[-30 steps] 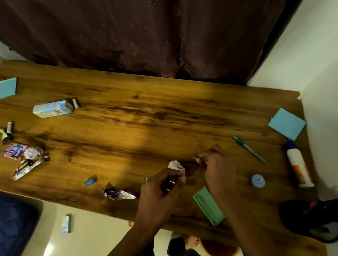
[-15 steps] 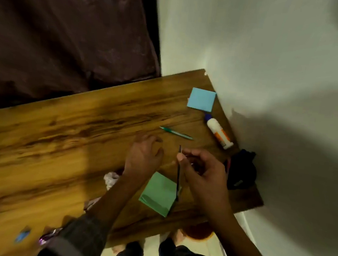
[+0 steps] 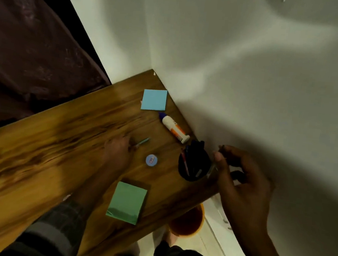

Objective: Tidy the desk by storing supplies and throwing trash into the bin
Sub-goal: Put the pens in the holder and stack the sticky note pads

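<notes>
My right hand (image 3: pixel 240 177) pinches a thin dark pen between thumb and fingers, beside the right rim of the black pen holder (image 3: pixel 193 168), which holds several pens. My left hand (image 3: pixel 118 149) lies on the wooden desk (image 3: pixel 36 155) with its fingertips at the near end of a green pen (image 3: pixel 143 141); motion blur hides whether it grips the pen. A round blue lid (image 3: pixel 151 160) sits between the green pen and the holder. An orange bin (image 3: pixel 189 221) stands on the floor under the desk's right corner.
A green sticky pad (image 3: pixel 128 202) lies near the desk's front edge. A blue sticky pad (image 3: pixel 154 99) and a lying glue bottle (image 3: pixel 174 128) are at the far right corner, against the white wall (image 3: pixel 253 74). A dark curtain (image 3: pixel 27 40) hangs behind the desk.
My head turned right. My right hand carried the thin pen from mid-desk over to the pen holder. My left hand slid forward to the green pen.
</notes>
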A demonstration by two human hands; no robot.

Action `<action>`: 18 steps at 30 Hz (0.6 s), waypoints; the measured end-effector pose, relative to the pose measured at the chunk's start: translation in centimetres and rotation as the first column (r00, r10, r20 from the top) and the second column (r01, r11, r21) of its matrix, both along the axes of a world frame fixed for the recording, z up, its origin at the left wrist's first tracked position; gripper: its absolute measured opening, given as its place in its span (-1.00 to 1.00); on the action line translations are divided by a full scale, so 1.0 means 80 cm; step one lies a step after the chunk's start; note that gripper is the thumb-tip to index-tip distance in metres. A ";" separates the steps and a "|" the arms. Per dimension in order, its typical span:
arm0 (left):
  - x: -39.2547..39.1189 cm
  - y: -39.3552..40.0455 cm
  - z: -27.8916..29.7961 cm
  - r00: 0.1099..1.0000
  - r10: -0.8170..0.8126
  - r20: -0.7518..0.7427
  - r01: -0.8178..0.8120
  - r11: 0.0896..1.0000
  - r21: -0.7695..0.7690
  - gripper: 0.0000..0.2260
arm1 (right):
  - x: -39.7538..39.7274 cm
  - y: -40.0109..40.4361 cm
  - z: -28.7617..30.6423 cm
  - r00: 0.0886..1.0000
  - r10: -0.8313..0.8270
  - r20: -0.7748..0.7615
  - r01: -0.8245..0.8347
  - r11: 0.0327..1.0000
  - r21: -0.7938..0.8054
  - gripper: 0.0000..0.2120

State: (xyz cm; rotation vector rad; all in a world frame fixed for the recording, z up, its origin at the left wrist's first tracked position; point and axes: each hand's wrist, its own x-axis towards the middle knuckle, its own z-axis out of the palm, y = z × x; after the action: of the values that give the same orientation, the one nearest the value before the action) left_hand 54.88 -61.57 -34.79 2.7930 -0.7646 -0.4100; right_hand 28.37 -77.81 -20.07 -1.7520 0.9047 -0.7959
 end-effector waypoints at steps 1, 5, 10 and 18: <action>-0.010 0.004 0.007 0.996 0.072 -0.051 -0.076 0.993 -0.091 -0.67 | 0.000 -0.003 -0.005 1.000 -0.009 -0.010 0.008 1.000 -0.008 -0.83; -0.051 0.017 0.049 0.948 0.265 -0.177 -0.309 0.900 -0.307 -0.72 | 0.010 -0.008 -0.031 0.998 0.010 -0.065 -0.007 0.999 0.038 -0.86; -0.114 0.008 0.114 0.771 0.228 -0.595 -0.565 0.676 -0.473 -0.87 | 0.022 -0.012 -0.069 0.968 0.099 -0.230 -0.095 0.995 0.030 -0.81; -0.176 -0.027 0.136 0.586 0.072 -0.807 -0.721 0.502 -0.479 -0.75 | 0.007 -0.007 -0.061 0.969 0.060 -0.240 -0.067 0.997 -0.023 -0.69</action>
State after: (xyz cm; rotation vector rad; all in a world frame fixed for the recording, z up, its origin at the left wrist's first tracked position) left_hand 40.80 -63.73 -23.88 1.6227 0.0443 -0.7519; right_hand 28.92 -78.35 -24.96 -1.9234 0.9936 -0.5667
